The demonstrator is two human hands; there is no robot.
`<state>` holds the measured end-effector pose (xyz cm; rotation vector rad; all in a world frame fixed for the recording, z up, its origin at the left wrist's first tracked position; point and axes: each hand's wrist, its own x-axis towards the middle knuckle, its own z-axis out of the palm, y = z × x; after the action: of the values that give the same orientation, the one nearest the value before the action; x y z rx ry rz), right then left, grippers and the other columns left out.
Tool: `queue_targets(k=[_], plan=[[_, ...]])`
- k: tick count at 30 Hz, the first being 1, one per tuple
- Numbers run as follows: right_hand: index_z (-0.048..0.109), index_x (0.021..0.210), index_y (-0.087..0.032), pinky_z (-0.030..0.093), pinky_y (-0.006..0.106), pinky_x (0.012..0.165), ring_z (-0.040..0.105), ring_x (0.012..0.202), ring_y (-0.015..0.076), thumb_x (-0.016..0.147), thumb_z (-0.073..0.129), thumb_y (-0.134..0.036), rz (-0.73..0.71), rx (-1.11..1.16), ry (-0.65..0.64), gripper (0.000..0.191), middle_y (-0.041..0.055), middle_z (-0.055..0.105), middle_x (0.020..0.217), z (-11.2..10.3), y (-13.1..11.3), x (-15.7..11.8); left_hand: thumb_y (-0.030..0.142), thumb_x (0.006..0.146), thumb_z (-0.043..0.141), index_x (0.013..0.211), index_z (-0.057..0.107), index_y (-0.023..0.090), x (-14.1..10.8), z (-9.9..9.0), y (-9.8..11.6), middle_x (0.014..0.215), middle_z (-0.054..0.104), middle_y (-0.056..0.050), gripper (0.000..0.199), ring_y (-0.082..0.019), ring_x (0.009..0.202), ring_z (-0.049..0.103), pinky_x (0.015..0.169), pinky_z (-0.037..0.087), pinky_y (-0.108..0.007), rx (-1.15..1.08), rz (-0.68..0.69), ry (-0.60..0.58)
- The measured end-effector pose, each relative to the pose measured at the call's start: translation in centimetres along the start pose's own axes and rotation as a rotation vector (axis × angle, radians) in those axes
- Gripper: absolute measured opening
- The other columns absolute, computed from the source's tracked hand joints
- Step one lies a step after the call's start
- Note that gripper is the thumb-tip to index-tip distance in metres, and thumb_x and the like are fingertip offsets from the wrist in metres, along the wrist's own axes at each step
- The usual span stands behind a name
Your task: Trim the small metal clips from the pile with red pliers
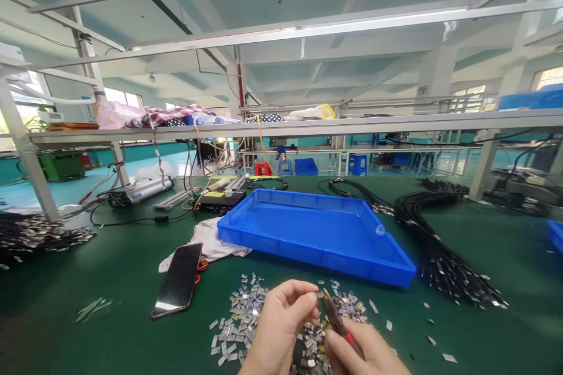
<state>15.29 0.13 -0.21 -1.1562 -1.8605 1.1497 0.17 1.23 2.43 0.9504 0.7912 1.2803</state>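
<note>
My left hand (288, 319) is closed, pinching a small flat metal piece (319, 294) between thumb and fingertips. In my right hand (358, 345) is a pair of pliers (333, 313) with red on the handles, the fingers wrapped round them. The jaws of the pliers are right beside the metal piece; whether they touch it I cannot tell. Under and around both hands lies a loose heap of small silvery metal pieces (237, 323) on the green table (118, 340). Part of that heap is hidden by my hands.
Beyond my hands stands a shallow blue tray (308, 228). A phone (179, 278) lies left, by a white cloth (209, 240). Black cable bundles (440, 246) lie right, others (39, 234) far left. A shelf (290, 128) spans the table's back.
</note>
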Motion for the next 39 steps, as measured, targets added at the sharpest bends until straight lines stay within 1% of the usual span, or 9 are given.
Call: queue_targets(k=[4,8,13,16,19,25,30,34,39], plan=[[0.052,0.071,-0.02,0.033,0.025,0.05,0.048,0.05,0.0151,0.087,0.03,-0.055,-0.022,-0.266,0.071,0.044,0.0008,0.057,0.054,-0.1,0.8,0.2,0.026,0.069,0.074,0.079,0.07,0.011,0.1,0.1,-0.8,0.062,0.063,-0.002,0.018,-0.011,0.056,0.054,0.057,0.044,-0.022,0.145,0.091,0.061],[0.057,0.076,-0.021,0.034,0.026,0.052,0.052,0.054,0.017,0.088,0.027,-0.052,-0.035,-0.386,0.142,0.045,0.0032,0.062,0.06,-0.1,1.1,0.2,0.031,0.069,0.074,0.077,0.069,0.012,0.1,0.2,-1.6,0.056,0.062,-0.001,0.021,-0.011,0.051,0.053,0.054,0.044,-0.022,0.226,0.116,0.105],[0.06,0.08,-0.022,0.034,0.026,0.054,0.055,0.057,0.0182,0.089,0.028,-0.052,-0.053,-0.387,0.179,0.045,0.0039,0.065,0.065,0.0,1.1,0.1,0.034,0.067,0.074,0.076,0.069,0.012,0.1,0.5,-2.2,0.056,0.063,-0.002,0.024,-0.012,0.05,0.054,0.05,0.045,-0.021,0.224,0.148,0.143],[0.059,0.079,-0.022,0.035,0.026,0.055,0.056,0.059,0.0184,0.089,0.028,-0.052,-0.056,-0.377,0.207,0.044,0.004,0.066,0.068,0.2,1.4,0.2,0.033,0.069,0.072,0.077,0.069,0.012,0.0,0.4,-2.3,0.058,0.064,-0.002,0.023,-0.012,0.051,0.055,0.052,0.046,-0.022,0.241,0.121,0.104],[0.057,0.076,-0.023,0.035,0.027,0.055,0.058,0.059,0.0195,0.089,0.027,-0.052,-0.051,-0.416,0.228,0.044,0.0047,0.067,0.069,0.4,2.2,0.3,0.031,0.072,0.07,0.079,0.068,0.011,0.0,0.4,-2.1,0.06,0.063,-0.002,0.021,-0.012,0.053,0.055,0.054,0.046,-0.022,0.257,0.102,0.069],[0.056,0.08,-0.022,0.034,0.029,0.055,0.061,0.057,0.0227,0.091,0.021,-0.052,-0.027,-0.525,0.236,0.047,0.0069,0.068,0.068,0.8,3.7,0.6,0.028,0.072,0.069,0.079,0.068,0.011,-0.2,0.5,-1.8,0.063,0.063,-0.002,0.018,-0.013,0.054,0.055,0.055,0.046,-0.023,0.272,0.102,0.077],[0.056,0.076,-0.022,0.037,0.028,0.056,0.064,0.06,0.0222,0.092,0.019,-0.052,-0.047,-0.55,0.279,0.051,0.008,0.069,0.068,1.1,4.3,0.9,0.029,0.071,0.069,0.078,0.068,0.012,0.0,0.4,-1.9,0.061,0.064,-0.002,0.019,-0.013,0.052,0.055,0.054,0.047,-0.024,0.263,0.082,0.093],[0.059,0.074,-0.023,0.038,0.026,0.055,0.062,0.056,0.0202,0.092,0.021,-0.053,-0.081,-0.53,0.319,0.052,0.0063,0.069,0.064,1.3,4.5,1.1,0.028,0.07,0.071,0.077,0.068,0.011,0.1,0.3,-2.1,0.062,0.064,-0.002,0.019,-0.013,0.054,0.057,0.055,0.047,-0.024,0.241,0.073,0.089],[0.06,0.073,-0.022,0.039,0.025,0.056,0.061,0.055,0.0201,0.091,0.024,-0.054,-0.091,-0.505,0.343,0.051,0.0063,0.068,0.063,1.3,4.5,1.1,0.027,0.069,0.071,0.077,0.068,0.011,0.2,0.3,-2.0,0.061,0.065,-0.002,0.018,-0.013,0.052,0.056,0.054,0.047,-0.024,0.216,0.074,0.087]])
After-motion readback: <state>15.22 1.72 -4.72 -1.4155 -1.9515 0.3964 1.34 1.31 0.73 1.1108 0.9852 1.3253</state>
